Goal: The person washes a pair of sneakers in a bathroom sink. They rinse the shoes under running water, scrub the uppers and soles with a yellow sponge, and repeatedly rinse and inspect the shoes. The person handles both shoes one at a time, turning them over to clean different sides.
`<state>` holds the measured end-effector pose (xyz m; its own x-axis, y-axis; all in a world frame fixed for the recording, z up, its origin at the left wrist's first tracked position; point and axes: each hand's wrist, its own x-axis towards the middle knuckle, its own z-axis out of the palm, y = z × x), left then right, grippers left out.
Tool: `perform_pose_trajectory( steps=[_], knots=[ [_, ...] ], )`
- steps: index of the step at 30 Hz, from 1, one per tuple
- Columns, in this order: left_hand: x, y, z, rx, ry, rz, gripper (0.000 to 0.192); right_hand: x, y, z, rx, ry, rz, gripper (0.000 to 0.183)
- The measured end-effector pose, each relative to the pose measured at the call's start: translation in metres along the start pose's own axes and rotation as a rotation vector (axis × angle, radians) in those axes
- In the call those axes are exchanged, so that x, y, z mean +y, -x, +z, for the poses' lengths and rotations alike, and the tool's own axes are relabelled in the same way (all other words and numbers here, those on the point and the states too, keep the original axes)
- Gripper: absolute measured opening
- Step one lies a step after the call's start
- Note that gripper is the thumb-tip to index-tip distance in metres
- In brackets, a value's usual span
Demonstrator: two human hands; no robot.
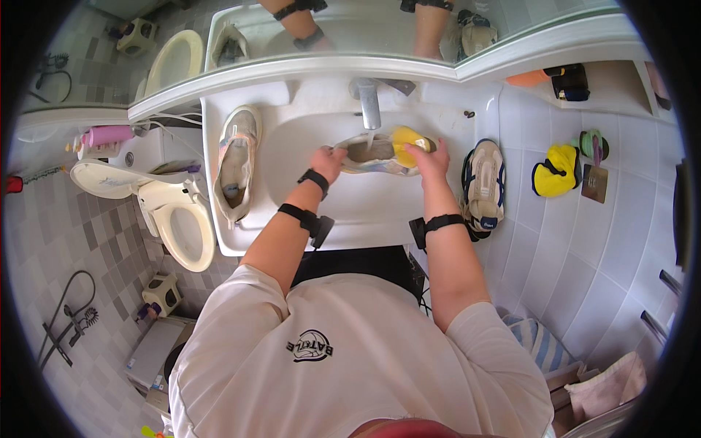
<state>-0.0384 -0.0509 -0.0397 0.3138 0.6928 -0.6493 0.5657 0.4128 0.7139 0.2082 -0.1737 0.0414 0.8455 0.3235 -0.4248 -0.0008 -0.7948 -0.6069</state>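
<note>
A light canvas shoe (372, 160) lies sideways over the basin of the white washbasin (350, 232), below the metal faucet (369, 104), with a thin stream of water running into its opening. My left hand (328, 163) grips one end of this shoe. At the other end, my right hand (432, 159) holds a yellow brush or scrubber (406, 143) against the shoe; its exact kind is partly hidden by my fingers. A similar shoe (238, 164) rests on the basin's left ledge, with a small roundish object inside. Beyond the right ledge stands a beige sneaker (484, 186) with dark blue trim.
A mirror (350, 27) and its white frame border the back. To the left is a toilet (189, 235) with its lid raised. On the tiled right wall hang a yellow cloth item (556, 171) and a green item (591, 145). An open shelf (613, 82) holds dark and orange things.
</note>
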Motion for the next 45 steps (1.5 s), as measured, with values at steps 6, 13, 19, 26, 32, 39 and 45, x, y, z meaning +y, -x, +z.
perform_pose_trajectory(
  steps=[6, 13, 19, 26, 32, 39, 45],
  knots=[
    [0.001, -0.019, -0.023, 0.226, 0.023, -0.032, 0.059, 0.010, 0.015, 0.042, -0.060, 0.026, -0.109, 0.112],
    [-0.011, -0.023, 0.010, 0.057, -0.038, 0.012, 0.057, 0.024, 0.017, 0.022, 0.079, 0.088, -0.012, 0.111],
    [-0.003, -0.007, 0.022, 0.094, -0.320, 0.144, 0.052, 0.023, 0.008, 0.010, 0.080, 0.086, -0.079, 0.111],
    [0.014, -0.007, 0.016, 0.150, -0.128, -0.009, 0.058, 0.029, -0.003, 0.019, -0.025, 0.078, -0.126, 0.103],
    [0.006, -0.016, 0.034, 0.110, -0.060, -0.099, 0.057, 0.026, -0.004, 0.012, 0.039, 0.196, -0.071, 0.108],
    [0.001, -0.017, 0.030, 0.047, -0.244, 0.065, 0.058, 0.009, 0.014, 0.008, 0.080, 0.223, 0.043, 0.109],
    [0.008, -0.007, 0.034, 0.006, -0.464, 0.040, 0.059, 0.011, 0.011, 0.005, 0.092, 0.186, 0.073, 0.103]
  ],
)
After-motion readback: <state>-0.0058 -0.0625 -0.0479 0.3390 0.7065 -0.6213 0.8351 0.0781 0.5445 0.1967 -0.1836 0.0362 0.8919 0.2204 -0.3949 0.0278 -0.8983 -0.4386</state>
